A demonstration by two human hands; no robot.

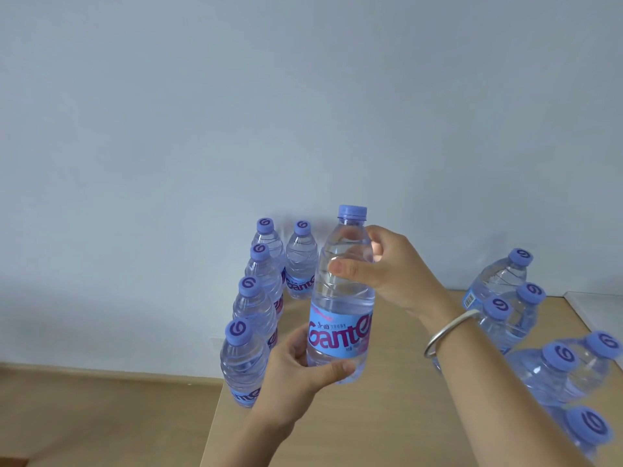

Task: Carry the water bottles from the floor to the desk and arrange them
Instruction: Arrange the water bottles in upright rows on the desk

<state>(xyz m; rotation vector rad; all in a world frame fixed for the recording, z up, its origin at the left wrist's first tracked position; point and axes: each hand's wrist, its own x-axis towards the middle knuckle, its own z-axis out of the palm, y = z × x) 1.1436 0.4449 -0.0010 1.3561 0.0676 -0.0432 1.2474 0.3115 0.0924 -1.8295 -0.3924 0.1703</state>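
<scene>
I have one water bottle (342, 298) up off the worktop (397, 416), held upright in both hands, and I read the two-point hold as a way to keep it plumb while I line it up with the ones already standing. My left hand (296, 369) cups the lower body just under the blue label, thumb across the front and fingers wrapped behind, so it takes the weight. My right hand (387, 274) closes round the shoulder below the cap, thumb pressed on the near side; that upper grip steers the tilt. Neither hand is spread: both are curled tight on the same bottle. To the left, a column of four bottles (249, 335) runs along the worktop's left edge toward the wall, and a fifth bottle (301, 261) stands just beside the far end, apparently starting a second column. The held bottle hangs over the bare strip next to that column, in front of the fifth bottle, so I judge its slot to be there, close in to keep the rows tight. On the right a loose cluster of bottles (526, 318) waits, seemingly not yet arranged. Whether the held bottle's base touches the surface I cannot tell, since my left hand hides it. My wrist bangle (448, 332) sits clear of everything.
</scene>
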